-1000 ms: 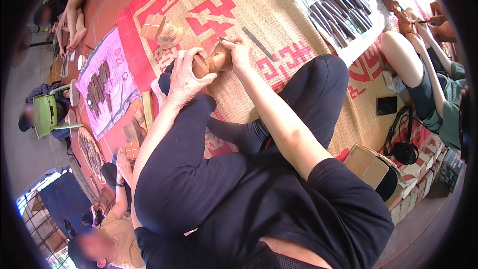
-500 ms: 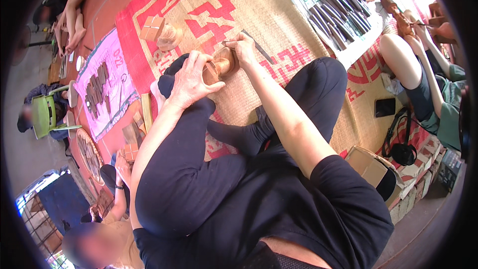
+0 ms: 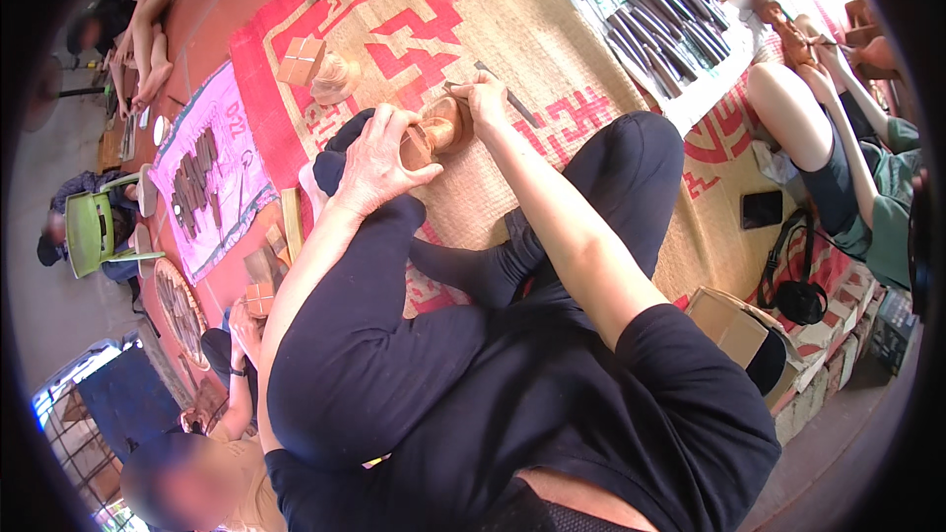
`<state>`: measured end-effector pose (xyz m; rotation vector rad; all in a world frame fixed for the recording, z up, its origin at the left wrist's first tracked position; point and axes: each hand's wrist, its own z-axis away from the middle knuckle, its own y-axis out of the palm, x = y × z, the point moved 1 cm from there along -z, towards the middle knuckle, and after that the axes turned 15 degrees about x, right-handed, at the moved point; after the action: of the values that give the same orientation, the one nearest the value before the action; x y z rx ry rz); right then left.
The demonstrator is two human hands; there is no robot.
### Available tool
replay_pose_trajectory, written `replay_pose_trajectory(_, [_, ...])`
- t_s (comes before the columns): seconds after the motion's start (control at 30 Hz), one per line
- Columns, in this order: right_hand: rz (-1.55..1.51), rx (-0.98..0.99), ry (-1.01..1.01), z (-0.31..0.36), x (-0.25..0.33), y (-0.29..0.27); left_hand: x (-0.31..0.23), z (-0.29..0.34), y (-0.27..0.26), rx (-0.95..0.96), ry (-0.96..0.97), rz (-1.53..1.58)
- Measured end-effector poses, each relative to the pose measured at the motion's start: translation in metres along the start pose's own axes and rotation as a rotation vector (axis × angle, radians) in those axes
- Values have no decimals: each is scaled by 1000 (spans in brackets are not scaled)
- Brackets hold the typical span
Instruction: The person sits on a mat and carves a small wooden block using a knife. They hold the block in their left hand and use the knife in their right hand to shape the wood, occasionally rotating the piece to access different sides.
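In front of my crossed legs, my left hand (image 3: 378, 166) wraps its fingers around the square base of a carved wooden piece (image 3: 445, 124), which lies tilted with rounded, turned-looking forms. My right hand (image 3: 483, 101) is closed in a pinch at the far right side of the carving. A small dark tip sticks out of its fingers toward the wood, but most of what it grips is hidden. Just beyond that hand, a dark, slim tool (image 3: 519, 106) lies on the woven mat (image 3: 552, 49).
A wooden block (image 3: 302, 60) and a pale carved piece (image 3: 336, 77) sit at the far left of the mat. Rows of dark-handled tools (image 3: 660, 15) lie on a cloth at far right. A phone (image 3: 762, 210) and an open cardboard box (image 3: 724, 327) are to my right. Other people sit around.
Both hands stay on the carving in nearly the same place, with only a slight shift of my right fingers. The view has tilted a little.
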<state>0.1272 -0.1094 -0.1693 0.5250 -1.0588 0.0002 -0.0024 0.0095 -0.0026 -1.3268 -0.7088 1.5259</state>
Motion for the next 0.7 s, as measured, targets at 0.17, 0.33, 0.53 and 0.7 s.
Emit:
replay_pose_trajectory(0.17, [-224, 62, -129, 20, 4, 13, 1, 5, -1, -38, -31, 27])
replay_pose_trajectory(0.33, [304, -104, -79, 14, 15, 1, -1, 3, -2, -15, -26, 24])
replay_pose_trajectory(0.53, [922, -43, -367, 21, 14, 13, -2, 6, -2, -24, -47, 49])
replay_pose_trajectory(0.7, [1010, -35, -464, 43, -4, 4, -6, 10, -2, -53, -70, 68])
